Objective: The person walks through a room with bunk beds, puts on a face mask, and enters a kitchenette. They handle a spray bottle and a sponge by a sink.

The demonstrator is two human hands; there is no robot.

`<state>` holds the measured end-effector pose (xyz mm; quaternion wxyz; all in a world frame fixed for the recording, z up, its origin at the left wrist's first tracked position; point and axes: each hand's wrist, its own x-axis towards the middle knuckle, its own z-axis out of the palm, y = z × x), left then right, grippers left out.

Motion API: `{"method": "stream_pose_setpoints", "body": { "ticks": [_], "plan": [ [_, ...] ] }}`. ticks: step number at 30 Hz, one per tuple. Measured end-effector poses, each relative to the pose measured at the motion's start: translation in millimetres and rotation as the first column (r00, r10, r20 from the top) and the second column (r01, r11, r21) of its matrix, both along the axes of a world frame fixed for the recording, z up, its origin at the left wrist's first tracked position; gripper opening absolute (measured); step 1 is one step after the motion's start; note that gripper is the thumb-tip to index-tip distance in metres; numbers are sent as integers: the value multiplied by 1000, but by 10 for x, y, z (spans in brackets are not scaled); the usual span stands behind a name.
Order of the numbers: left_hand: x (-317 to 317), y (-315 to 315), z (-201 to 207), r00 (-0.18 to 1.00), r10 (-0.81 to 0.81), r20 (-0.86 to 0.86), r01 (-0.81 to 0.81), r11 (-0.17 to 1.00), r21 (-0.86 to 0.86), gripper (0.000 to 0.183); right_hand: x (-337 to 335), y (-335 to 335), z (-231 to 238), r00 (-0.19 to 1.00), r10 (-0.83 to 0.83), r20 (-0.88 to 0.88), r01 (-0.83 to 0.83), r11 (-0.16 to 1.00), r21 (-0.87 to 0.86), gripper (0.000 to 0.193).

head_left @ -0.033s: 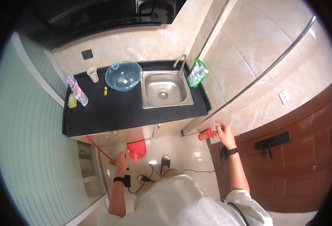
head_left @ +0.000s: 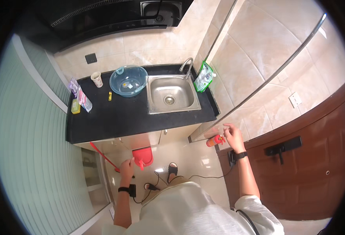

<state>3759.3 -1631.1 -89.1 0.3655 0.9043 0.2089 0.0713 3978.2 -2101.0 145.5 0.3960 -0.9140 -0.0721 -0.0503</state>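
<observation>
While the two frames sit side by side, nothing tells them apart: both hands, the red tools and everything on the counter lie exactly as they did in the earlier view.

Nearest, the left hand (head_left: 127,166) is curled shut by the handle of a red dustpan (head_left: 143,156), with a red broom stick (head_left: 101,153) slanting away to its left; which of the two it grips I cannot tell. The right hand (head_left: 232,134) is raised to the right, its fingertips pinching the top of a red-orange bottle (head_left: 214,140), which hangs above the floor just beside the brown door (head_left: 298,172). A sandalled foot (head_left: 173,169) and a dark cable (head_left: 204,177) show on the pale tiled floor (head_left: 192,156).

Farther off runs a black counter (head_left: 117,121). A steel sink (head_left: 172,94) is set in it at the right, with a green pouch (head_left: 203,76) standing at the sink's far right corner. A blue basin (head_left: 128,80) sits just left of the sink, a paper cup (head_left: 97,79) farther left. Beige wall tiles (head_left: 141,51) rise behind.
</observation>
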Motion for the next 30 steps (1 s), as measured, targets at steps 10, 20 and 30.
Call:
{"method": "stream_pose_setpoints", "body": {
  "ticks": [10, 20, 30],
  "plan": [
    [-605, 173, 638, 961, 160, 228, -150, 987, -57, 18, 1099, 232, 378, 985, -45, 169, 66, 990, -121, 32],
    [-269, 188, 1230, 940, 325, 109, -329, 944, 20, 24, 3241, 261, -231, 990, -135, 26, 134, 990, 52, 76],
    [283, -37, 1484, 850, 520, 88, -525, 850, 46, 31, 5282, -215, -1713, 950, -295, -105, 291, 955, -54, 74]
  ]
}}
